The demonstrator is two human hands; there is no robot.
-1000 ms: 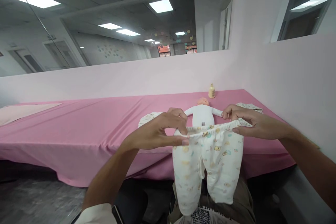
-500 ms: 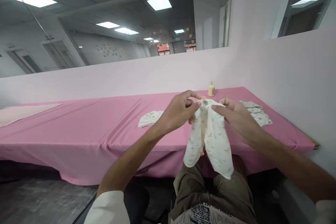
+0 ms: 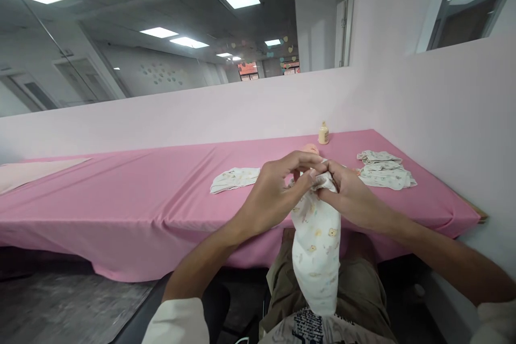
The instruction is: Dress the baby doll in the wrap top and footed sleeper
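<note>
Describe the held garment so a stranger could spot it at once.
At the pink table, the left hand and right hand meet. They pinch a white garment with small prints. Unlike the clothes lying on the table, it hangs down.

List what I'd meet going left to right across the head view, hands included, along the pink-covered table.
Pale sheet → folded printed cloth → left hand → printed baby trousers → right hand → printed fabric pile.

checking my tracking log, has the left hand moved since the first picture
Yes: judged against the yellow bottle, the left hand has moved rightward and up the image, closer to the right hand.
</note>
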